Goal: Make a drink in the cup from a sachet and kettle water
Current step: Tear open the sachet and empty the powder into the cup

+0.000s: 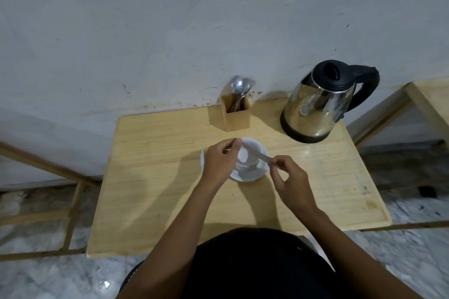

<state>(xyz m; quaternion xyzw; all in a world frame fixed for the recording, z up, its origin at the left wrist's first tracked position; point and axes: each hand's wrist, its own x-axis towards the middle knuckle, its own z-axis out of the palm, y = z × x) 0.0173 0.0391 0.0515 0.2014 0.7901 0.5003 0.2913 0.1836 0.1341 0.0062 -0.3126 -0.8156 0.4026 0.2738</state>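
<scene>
A white cup [245,156] stands on a white saucer [252,173] in the middle of the wooden table [155,177]. A thin white sachet [255,152] stretches across the cup's mouth. My left hand [220,162] pinches its far-left end and my right hand [290,177] pinches its near-right end. A steel kettle [318,104] with a black lid and handle sits at the table's back right, untouched.
A wooden holder [237,114] with spoons and forks [240,87] stands at the back edge against the stained white wall. Wooden frames flank the table on both sides over a marble floor. My dark-clothed body is at the table's near edge.
</scene>
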